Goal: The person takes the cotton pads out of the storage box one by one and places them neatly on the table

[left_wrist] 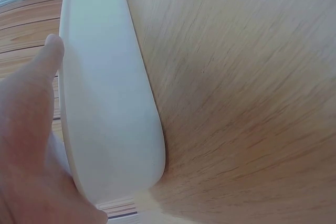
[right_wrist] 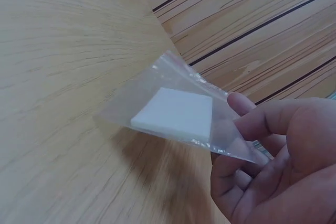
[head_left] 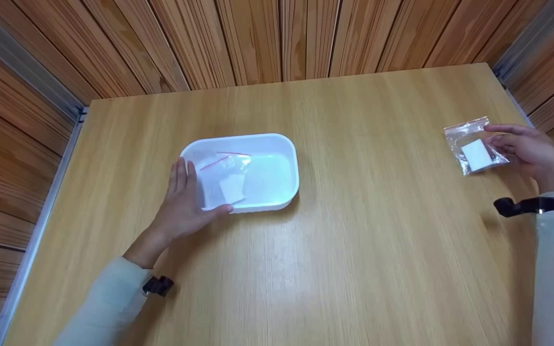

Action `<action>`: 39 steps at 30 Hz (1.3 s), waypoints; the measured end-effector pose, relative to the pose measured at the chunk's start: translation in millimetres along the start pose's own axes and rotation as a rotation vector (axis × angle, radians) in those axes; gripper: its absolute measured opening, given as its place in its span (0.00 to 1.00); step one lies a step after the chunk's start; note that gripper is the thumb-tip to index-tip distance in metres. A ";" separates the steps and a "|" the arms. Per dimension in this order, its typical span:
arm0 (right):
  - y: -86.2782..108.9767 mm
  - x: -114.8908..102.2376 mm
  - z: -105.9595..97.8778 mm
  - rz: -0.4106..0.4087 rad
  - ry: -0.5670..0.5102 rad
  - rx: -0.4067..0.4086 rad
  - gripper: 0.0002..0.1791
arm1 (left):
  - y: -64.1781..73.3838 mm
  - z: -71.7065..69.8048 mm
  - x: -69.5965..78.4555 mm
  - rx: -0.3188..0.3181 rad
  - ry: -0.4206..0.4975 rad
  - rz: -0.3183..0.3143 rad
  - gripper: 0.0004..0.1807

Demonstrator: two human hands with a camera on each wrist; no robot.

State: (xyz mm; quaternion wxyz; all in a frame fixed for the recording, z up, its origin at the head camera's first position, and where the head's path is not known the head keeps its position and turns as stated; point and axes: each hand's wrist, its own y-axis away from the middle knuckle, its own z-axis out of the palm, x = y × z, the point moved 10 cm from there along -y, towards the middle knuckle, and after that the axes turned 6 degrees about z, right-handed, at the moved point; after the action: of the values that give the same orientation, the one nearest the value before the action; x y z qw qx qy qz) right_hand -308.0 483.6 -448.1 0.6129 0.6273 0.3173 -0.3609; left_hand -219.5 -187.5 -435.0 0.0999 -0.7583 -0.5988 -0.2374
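Observation:
My left hand (head_left: 179,209) lies against the near left corner of a white plastic tub (head_left: 284,206), with straight fingers at its left rim and the thumb on the front rim. The left wrist view shows the thumb at the rim beside the tub's smooth outer wall (left_wrist: 107,87). Inside the tub, clear zip-lock packaging (head_left: 238,162) with red seal lines lies around a white flat piece (head_left: 232,187). Far to the right, my right hand (head_left: 529,149) pinches one edge of a clear zip-lock bag (right_wrist: 118,111) containing a white square piece (right_wrist: 176,113). This bag is tilted over the table.
Everything is over a light wooden table (head_left: 354,240). Wood-plank walls (head_left: 258,38) stand behind it and at both sides, with metal rails (head_left: 41,230) along the side edges. A dark strap device (head_left: 529,206) sits on the right wrist.

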 end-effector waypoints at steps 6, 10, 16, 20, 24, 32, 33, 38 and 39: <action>-2.4 0.0 -0.9 0.000 0.228 0.053 0.17 | -1.4 1.2 -2.0 0.000 -0.003 -0.003 0.75; -2.1 -0.3 -1.6 -0.013 0.356 0.102 0.17 | -1.3 1.0 -1.8 -0.001 -0.008 -0.003 0.75; -0.9 -0.4 -0.4 -0.030 0.538 0.148 0.16 | -0.9 1.0 -1.4 -0.006 -0.018 -0.001 0.75; -1.0 0.8 3.5 -0.024 0.612 0.124 0.12 | -0.6 0.9 -0.8 -0.007 -0.019 0.001 0.74; -1.6 0.9 7.4 -0.022 0.683 0.117 0.14 | -0.3 1.2 -0.5 -0.010 -0.019 -0.001 0.74; -3.7 -4.2 14.8 -0.072 0.817 0.163 0.31 | -0.2 -0.9 -0.3 0.016 0.000 0.011 0.74; -3.5 -4.2 15.3 -0.074 0.829 0.165 0.32 | -0.3 -1.1 -0.1 0.019 0.001 0.013 0.74; -0.1 -1.4 16.5 -0.056 0.872 0.169 0.37 | -0.6 0.5 -0.8 0.003 -0.002 0.006 0.74; 0.6 -1.2 17.2 -0.054 0.879 0.166 0.38 | -0.5 0.9 -1.1 0.000 -0.003 0.004 0.74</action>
State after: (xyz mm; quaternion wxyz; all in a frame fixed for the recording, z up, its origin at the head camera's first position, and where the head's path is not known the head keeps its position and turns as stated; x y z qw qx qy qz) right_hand -309.2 466.4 -446.5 0.3580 0.7595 0.5339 -0.1001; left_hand -220.0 -188.0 -436.3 0.0994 -0.7598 -0.5977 -0.2359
